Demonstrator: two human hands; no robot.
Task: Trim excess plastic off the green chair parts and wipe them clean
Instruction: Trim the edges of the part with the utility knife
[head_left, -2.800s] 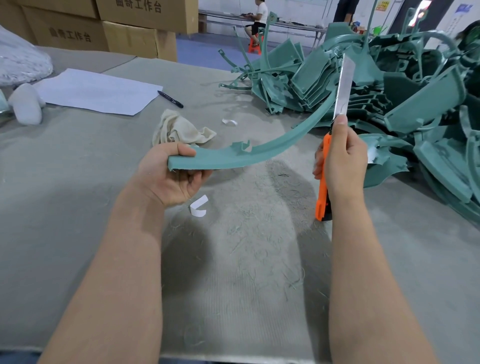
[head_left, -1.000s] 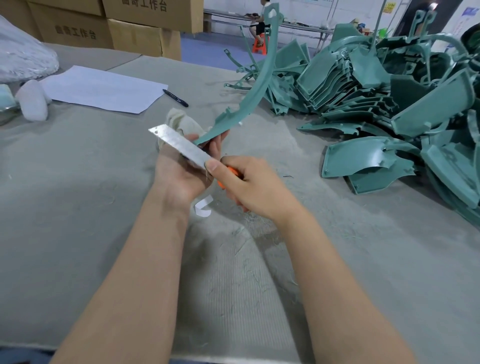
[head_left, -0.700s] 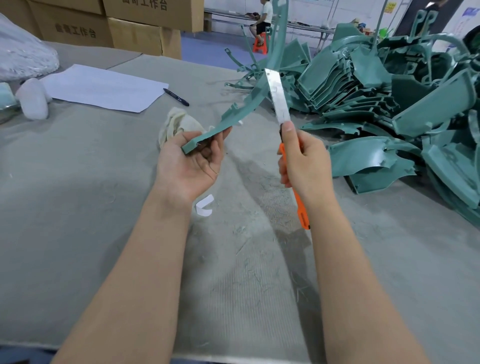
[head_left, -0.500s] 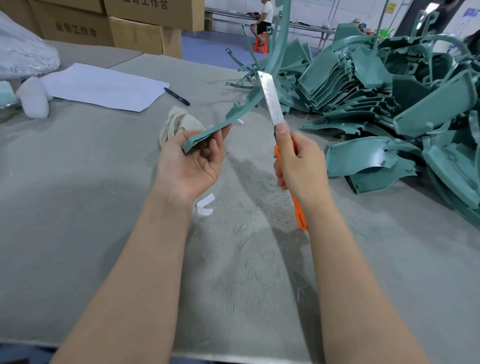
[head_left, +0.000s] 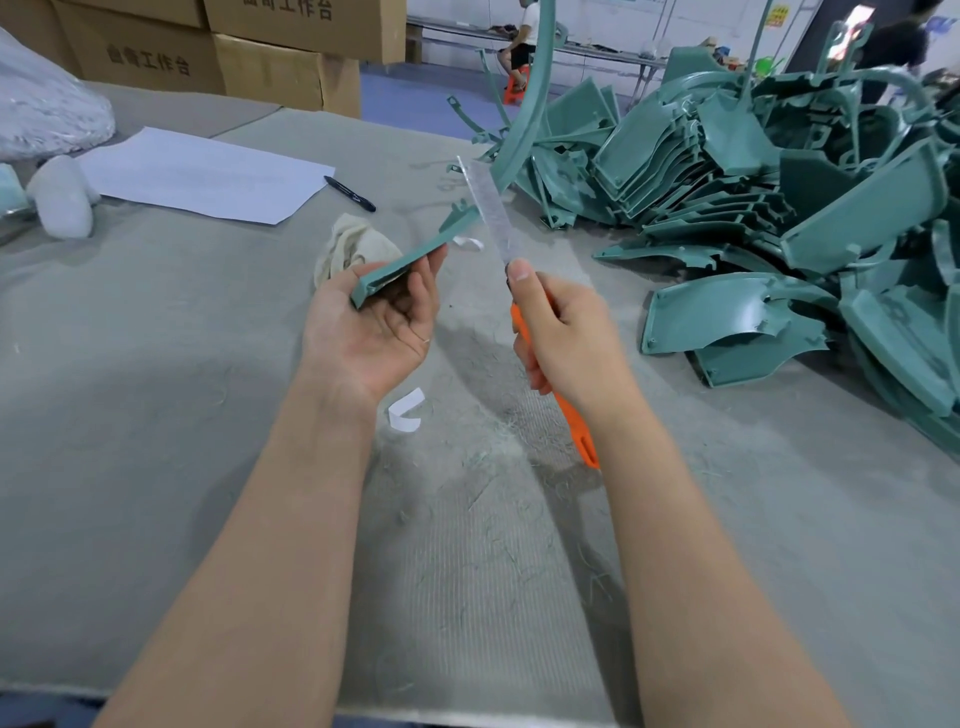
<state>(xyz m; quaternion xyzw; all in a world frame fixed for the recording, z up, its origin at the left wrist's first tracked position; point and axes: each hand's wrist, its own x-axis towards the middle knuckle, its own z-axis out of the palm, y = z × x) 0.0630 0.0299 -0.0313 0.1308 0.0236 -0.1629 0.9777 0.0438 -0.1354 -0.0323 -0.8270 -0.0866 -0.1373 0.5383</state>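
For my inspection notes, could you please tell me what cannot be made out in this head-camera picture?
All head view.
Curved green part: far end runs off the top edge.
Orange knife: handle's middle hidden in the right hand; blade blurred, so contact with the part cannot be told.
Cloth: near side hidden behind the left hand.
Pile of green parts: cut off by the right edge.
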